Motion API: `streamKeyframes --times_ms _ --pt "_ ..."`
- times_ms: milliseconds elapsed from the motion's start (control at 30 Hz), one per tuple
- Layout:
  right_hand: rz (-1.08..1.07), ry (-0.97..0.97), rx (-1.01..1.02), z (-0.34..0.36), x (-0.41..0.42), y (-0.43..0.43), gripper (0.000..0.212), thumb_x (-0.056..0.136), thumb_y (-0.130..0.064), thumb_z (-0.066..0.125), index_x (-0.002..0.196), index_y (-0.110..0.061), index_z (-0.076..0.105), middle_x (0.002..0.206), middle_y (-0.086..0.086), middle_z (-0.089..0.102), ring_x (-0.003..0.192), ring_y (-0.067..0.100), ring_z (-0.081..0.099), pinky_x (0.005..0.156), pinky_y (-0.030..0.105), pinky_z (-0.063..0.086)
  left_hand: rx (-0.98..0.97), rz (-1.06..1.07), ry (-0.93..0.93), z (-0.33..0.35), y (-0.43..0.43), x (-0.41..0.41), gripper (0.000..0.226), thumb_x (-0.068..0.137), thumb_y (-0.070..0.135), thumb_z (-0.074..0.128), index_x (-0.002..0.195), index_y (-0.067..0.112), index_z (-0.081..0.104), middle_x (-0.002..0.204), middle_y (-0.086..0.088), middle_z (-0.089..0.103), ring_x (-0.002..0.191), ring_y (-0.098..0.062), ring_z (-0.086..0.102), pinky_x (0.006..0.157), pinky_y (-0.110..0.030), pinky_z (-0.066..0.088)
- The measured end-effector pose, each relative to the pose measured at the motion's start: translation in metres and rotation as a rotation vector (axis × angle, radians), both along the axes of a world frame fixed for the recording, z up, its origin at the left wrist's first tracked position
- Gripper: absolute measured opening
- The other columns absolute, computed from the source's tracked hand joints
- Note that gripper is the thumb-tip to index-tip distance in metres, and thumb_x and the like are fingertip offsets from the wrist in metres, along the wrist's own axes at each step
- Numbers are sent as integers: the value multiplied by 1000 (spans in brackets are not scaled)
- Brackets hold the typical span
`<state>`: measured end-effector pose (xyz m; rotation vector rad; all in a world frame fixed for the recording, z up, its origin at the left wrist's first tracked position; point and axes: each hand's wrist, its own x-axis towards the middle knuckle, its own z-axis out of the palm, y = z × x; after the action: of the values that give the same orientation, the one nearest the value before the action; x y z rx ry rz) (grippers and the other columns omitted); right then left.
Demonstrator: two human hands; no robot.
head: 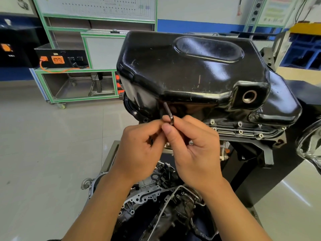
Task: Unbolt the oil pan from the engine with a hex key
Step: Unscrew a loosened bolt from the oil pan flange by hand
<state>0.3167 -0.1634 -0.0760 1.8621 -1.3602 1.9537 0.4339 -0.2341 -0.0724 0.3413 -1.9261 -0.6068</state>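
The oil pan (191, 66) is bulging over the engine (173, 204), crowding the hex key (168, 110) at its near edge. The left hand (140, 148) and right hand (194, 150) are pinching the key's bend, and its shaft is pointing up and away. A green-framed cart (78, 100) is standing behind.

Quick count: one glossy black pressed-steel oil pan (182, 70) at 12 o'clock, with one round threaded drain hole (249, 96) at 2 o'clock. One dark L-shaped metal hex key (168, 110) and two bare hands dead centre, left hand (140, 150) and right hand (196, 153). One green-framed wheeled cabinet (78, 84) at 10 o'clock.
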Motion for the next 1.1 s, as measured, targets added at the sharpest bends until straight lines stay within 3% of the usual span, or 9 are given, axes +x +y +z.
streamKeyframes --times_ms 133,233,367,433,500,567,700,900,1100 --pt "-66 -43 -38 -1 1 -2 23 83 -7 80 104 0 74 71 1 59 64 3 53 65 12 43 -10 36 73 -3 0 -1 21 87 -3 69 94 16 76 75 14 70 62 -1 64 57 -17 49" --pt "-104 -81 -76 -1 0 -2 18 77 -9 86 90 -4 76 72 0 63 63 9 56 62 16 44 -10 92 79 -7 -1 -4 15 87 3 71 74 12 69 57 13 58 50 -1 48 51 -9 36" --pt "-121 -76 -97 -3 1 -1 10 79 -8 85 80 -8 75 74 1 65 63 12 57 60 17 44 37 116 75 -13 -2 -6 26 88 1 70 66 0 56 48 1 48 44 -9 40 44 -19 34" --pt "-99 -50 -130 -3 5 -2 11 81 -6 82 85 -11 74 75 1 65 66 10 59 63 15 45 27 56 118 -11 0 -6 21 91 5 66 72 5 58 55 0 57 47 -11 52 44 -24 42" --pt "-86 -25 -146 -3 6 -2 12 82 -3 80 89 -9 74 76 1 66 69 7 60 67 13 45 48 14 152 -11 -1 -6 13 90 10 71 83 15 62 65 4 66 55 -10 63 50 -19 49" --pt "-113 -22 -139 -4 1 -2 12 81 0 80 88 -6 74 77 3 67 71 7 62 69 13 47 171 51 101 -20 -3 -4 18 83 13 81 87 18 64 72 7 71 63 -9 69 55 -21 55" --pt "-167 -39 -149 -4 -13 0 10 84 -3 79 88 -9 72 76 3 67 72 9 64 69 15 47 418 220 -76 -49 -6 2 22 83 17 80 83 31 63 72 13 70 64 -5 67 60 -22 53" --pt "-165 -61 -188 0 -12 -1 11 89 -8 74 95 -16 70 79 -8 66 69 3 61 64 14 44 435 275 2 -42 -18 10 22 88 13 74 83 33 67 71 11 70 63 -8 69 60 -14 52" --pt "-173 -58 -167 -2 -12 0 4 93 -8 68 96 -9 71 74 0 66 67 10 60 63 16 42 446 163 29 -38 -10 5 22 89 5 71 85 27 71 71 7 70 62 -12 69 61 -25 58"
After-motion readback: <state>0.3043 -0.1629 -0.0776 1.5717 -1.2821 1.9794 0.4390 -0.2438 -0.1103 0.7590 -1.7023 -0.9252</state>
